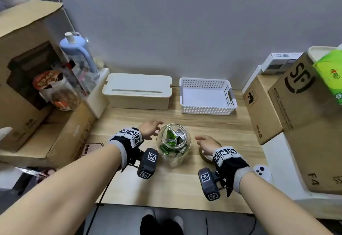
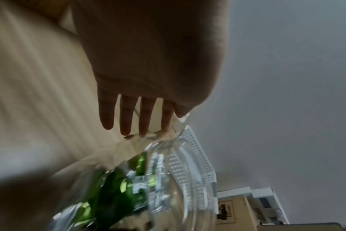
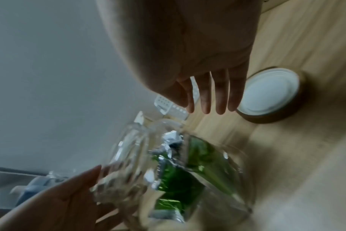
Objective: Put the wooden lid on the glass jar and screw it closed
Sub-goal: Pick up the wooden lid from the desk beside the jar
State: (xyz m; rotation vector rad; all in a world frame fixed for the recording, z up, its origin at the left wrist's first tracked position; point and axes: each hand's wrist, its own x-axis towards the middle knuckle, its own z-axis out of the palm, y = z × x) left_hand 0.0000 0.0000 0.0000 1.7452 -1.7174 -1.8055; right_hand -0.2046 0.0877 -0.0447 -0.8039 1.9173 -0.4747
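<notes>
A clear glass jar (image 1: pixel 174 145) with green and silver packets inside stands uncovered on the wooden table (image 1: pixel 222 123). It also fills the lower part of the left wrist view, jar (image 2: pixel 148 187), and of the right wrist view, jar (image 3: pixel 178 171). My left hand (image 1: pixel 150 129) hovers just left of the jar's mouth, fingers straight and spread. My right hand (image 1: pixel 206 145) is to the jar's right, fingers relaxed, above the wooden lid (image 1: pixel 205 158). The lid (image 3: pixel 271 95) lies upside down, its white inside facing up, beside my fingers (image 3: pixel 221 93). Neither hand holds anything.
A white perforated basket (image 1: pixel 207 96) and a cream box (image 1: pixel 137 91) stand at the back of the table. Cardboard boxes (image 1: pixel 296 109) crowd the right side, and more boxes with a blue bottle (image 1: pixel 81 53) the left. A white controller (image 1: pixel 261 172) lies near my right wrist.
</notes>
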